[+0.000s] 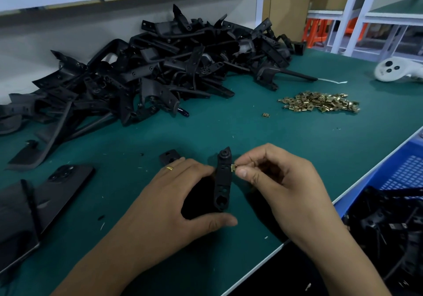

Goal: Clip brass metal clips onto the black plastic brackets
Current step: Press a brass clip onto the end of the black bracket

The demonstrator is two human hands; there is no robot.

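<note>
Brass clip [234,167] pinched in right hand [283,188] at edge of left hand [176,204]-gripped bracket [222,181].

On the green counter [297,158] to your far right lies a white controller [397,69]. A dark phone [61,185] rests face down at your left. A blue perforated basket [402,172] sits beside the counter's right edge, with cardboard boxes [287,9] and orange stools [317,32] behind.

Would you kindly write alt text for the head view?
A left hand grips a black bracket while the right hand pinches a brass clip against its edge, over a green table holding piled brackets and clips.
</note>
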